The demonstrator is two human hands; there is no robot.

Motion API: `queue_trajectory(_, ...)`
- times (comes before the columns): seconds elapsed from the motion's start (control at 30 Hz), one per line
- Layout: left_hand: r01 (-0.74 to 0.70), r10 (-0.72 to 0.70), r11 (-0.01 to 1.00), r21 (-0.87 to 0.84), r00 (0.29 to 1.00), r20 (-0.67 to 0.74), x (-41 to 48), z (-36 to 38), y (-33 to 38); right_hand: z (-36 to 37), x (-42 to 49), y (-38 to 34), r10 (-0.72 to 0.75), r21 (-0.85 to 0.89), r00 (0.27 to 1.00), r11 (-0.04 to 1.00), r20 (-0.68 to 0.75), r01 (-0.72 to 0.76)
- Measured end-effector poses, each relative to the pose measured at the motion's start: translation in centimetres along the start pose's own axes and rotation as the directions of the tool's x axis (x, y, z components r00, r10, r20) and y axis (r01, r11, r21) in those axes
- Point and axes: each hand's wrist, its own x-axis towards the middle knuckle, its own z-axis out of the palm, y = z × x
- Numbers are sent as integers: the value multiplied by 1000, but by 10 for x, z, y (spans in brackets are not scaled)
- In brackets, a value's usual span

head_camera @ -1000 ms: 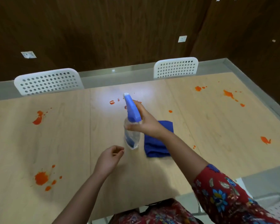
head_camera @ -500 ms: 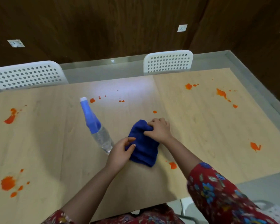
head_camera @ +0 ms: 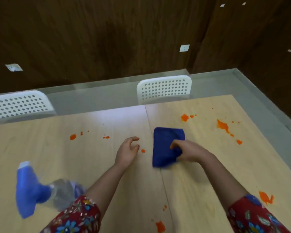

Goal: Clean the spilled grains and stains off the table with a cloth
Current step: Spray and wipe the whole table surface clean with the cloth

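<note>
Just right of the seam in the pale wooden table [head_camera: 91,158] lies the blue cloth [head_camera: 166,143]. The right hand [head_camera: 189,153] grips its near edge, fingers curled. The left hand [head_camera: 127,153] rests beside it, fingers loosely apart and holding nothing. Orange stains [head_camera: 223,126] dot the surface. A blurred spray bottle [head_camera: 32,187] stands near left. Beyond are white perforated chairs [head_camera: 165,89], a grey floor and dark wood-panelled walls [head_camera: 107,39].
</note>
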Motion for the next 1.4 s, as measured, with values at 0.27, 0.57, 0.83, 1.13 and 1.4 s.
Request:
queue_trajectory(0.27,-79,-10,896,436,980,199,105,13,0,85,69,-27,125,-109,927,979,-354,-174)
queue_trajectory(0.57,-132,-107,768,627,938,330,122,22,-14,15,133,91,432,91,757,889,-490,-449)
queue_trajectory(0.83,-144,-91,756,638,943,320,120,23,-14,48,117,24,-174,-246,924,965,-340,91)
queue_trajectory(1.13,-133,-74,752,646,956,283,118,25,-17,-26,197,75,340,53,820,933,-461,-357)
queue_trajectory(1.4,-165,202,749,642,979,17,141,33,-20,18,118,106,221,-84,876,956,-429,-282)
